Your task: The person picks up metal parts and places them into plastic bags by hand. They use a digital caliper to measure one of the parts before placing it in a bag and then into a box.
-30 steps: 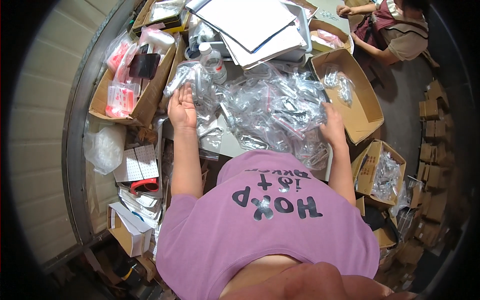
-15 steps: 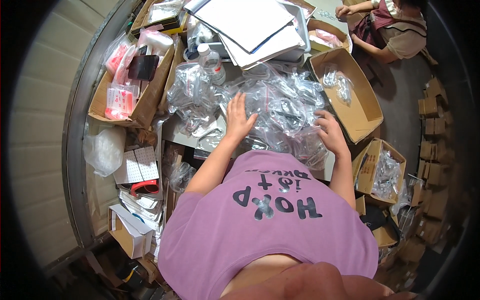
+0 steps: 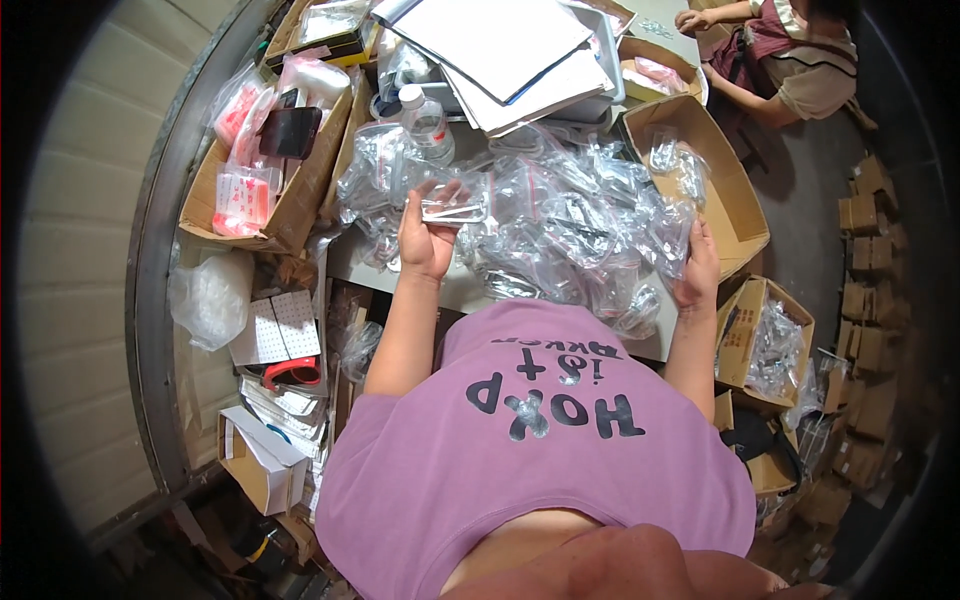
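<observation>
A clear plastic bag with slim metal pieces inside (image 3: 458, 208) is held in my left hand (image 3: 428, 245); the fingers show through the film behind it, and the thumb is at its left side. At the pile's right end, my right hand (image 3: 700, 262) is closed on another clear bag (image 3: 668, 238), its fingers partly hidden by the film. Between the hands spreads a heap of clear zip bags (image 3: 560, 215) holding shiny metal parts. Beyond my left hand stands a clear bottle with a white cap (image 3: 424, 125).
At the right, an open cardboard box (image 3: 735, 215) holds a few bags. Another box (image 3: 245, 215) on the left carries packets and a dark phone (image 3: 290, 132). Papers (image 3: 490, 50) lie on a grey bin at the back. A person (image 3: 790, 60) sits at the far right.
My left hand has moved left and toward me, lifting a bag out of the heap. My right hand has shifted right and closed on a bag near the cardboard box.
</observation>
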`<control>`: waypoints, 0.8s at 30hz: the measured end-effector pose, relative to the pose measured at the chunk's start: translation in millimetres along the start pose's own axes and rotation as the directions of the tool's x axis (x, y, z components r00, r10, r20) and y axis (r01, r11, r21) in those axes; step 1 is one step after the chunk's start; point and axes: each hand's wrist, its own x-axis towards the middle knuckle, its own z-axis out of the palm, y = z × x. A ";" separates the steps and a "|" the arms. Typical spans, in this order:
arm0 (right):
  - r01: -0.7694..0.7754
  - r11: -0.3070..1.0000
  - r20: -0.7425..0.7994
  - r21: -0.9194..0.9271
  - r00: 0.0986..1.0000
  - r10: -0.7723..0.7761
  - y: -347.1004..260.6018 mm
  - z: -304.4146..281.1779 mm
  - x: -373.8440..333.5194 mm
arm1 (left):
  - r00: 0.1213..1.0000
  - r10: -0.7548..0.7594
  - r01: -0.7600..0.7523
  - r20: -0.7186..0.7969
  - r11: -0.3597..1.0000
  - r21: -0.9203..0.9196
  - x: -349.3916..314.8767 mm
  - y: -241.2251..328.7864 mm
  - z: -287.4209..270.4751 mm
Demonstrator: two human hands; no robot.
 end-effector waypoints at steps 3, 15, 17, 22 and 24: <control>-0.011 0.996 0.031 0.083 0.999 0.008 4.5 3.7 1.9 | 0.967 -0.181 0.225 0.178 0.935 -0.275 -7.1 5.9 4.4; -0.145 0.959 0.125 0.243 0.985 0.117 1.6 27.7 -5.1 | 0.849 -0.236 0.428 0.472 0.831 -0.356 -25.5 7.9 30.0; -0.180 0.937 0.170 0.299 0.976 0.133 8.5 21.7 -1.8 | 0.859 -0.231 0.417 0.457 0.834 -0.362 -26.5 8.7 29.6; -0.244 0.886 0.186 0.395 0.965 0.183 7.4 28.0 -2.3 | 0.860 -0.251 0.424 0.445 0.837 -0.346 -24.6 7.7 31.8; -0.249 0.877 0.180 0.412 0.965 0.189 6.6 33.2 -4.6 | 0.871 -0.236 0.400 0.431 0.850 -0.342 -26.3 8.9 32.0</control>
